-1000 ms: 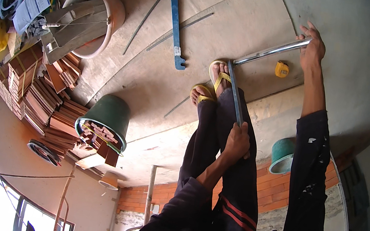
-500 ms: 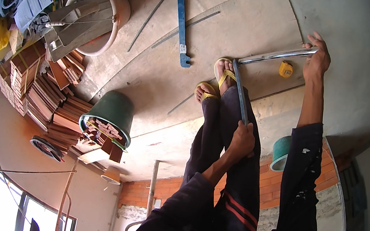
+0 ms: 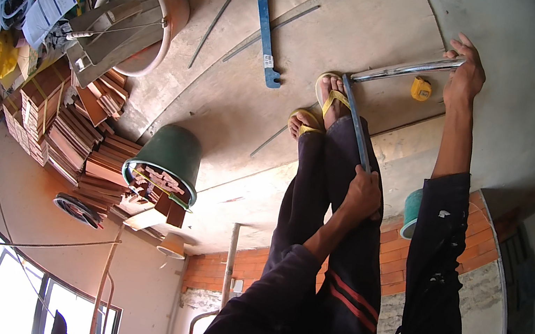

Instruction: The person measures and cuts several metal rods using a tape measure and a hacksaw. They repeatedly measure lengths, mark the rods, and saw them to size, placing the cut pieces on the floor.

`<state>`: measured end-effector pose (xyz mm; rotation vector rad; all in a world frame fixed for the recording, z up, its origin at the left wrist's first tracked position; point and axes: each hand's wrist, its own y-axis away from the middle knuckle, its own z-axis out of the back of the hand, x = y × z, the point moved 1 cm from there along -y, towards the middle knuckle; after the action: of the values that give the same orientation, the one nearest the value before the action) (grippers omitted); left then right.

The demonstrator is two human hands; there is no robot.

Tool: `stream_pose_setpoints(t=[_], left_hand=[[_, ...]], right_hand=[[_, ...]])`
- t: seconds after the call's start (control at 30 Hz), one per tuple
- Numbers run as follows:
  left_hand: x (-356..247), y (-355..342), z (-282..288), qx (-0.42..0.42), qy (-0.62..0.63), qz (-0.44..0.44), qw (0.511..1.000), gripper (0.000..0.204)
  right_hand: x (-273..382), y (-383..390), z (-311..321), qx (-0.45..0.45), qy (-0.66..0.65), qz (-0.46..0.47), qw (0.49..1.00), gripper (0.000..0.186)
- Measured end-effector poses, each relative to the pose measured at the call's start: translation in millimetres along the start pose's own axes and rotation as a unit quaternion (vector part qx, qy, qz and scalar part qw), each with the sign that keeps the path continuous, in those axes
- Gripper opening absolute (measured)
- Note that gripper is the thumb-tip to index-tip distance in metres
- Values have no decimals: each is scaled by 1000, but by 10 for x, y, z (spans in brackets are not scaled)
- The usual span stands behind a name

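Two long metal pieces meet at a corner beside my right foot; I cannot tell if they are joined. My left hand (image 3: 362, 196) is wrapped round the near end of a dark grey metal bar (image 3: 359, 129), which runs over my leg to that corner. The far right end of a shiny metal bar (image 3: 407, 70) rests in my right hand (image 3: 465, 76), with the thumb side around it and some fingers stretched out. Just below the shiny bar lies a yellow tape measure (image 3: 421, 89) on the floor. My feet in yellow flip-flops (image 3: 337, 101) stand close to the corner.
A blue metal bar (image 3: 263, 21) and thin rods (image 3: 252, 46) lie on floor sheeting. To the left stand a green bucket (image 3: 174, 155) of brick-coloured pieces, stacked tiles (image 3: 68, 133) and a round tub (image 3: 178, 17). A smaller green bucket (image 3: 411, 212) sits beside my right sleeve.
The whole view has shifted slightly, so floor objects appear a little displaced. Both hands keep their hold on the metal bars, which lie at nearly the same angle.
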<state>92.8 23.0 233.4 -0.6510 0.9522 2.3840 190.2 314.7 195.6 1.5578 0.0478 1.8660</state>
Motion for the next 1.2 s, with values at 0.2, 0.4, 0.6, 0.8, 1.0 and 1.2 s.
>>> stream_pose_setpoints(t=[0.2,0.4,0.6,0.8,1.0,1.2], left_hand=[[50,-37,328,76,-31,-8,997,10],[52,-74,209,29,52,13,998,15],[161,43,310,20,-57,-25,998,16],[132,83,-8,55,-32,-11,998,17],[195,90,67,114,-39,-43,992,22],[212,102,-16,141,-62,-46,987,23]], right_hand=[[-69,-29,-46,-10,-19,-28,999,34],[-49,16,-83,-7,-18,4,1000,32],[-29,371,-93,-8,7,71,997,24],[51,622,-123,-13,15,105,994,22],[60,848,-71,-27,26,109,993,27],[-46,1238,32,-32,79,187,979,28]])
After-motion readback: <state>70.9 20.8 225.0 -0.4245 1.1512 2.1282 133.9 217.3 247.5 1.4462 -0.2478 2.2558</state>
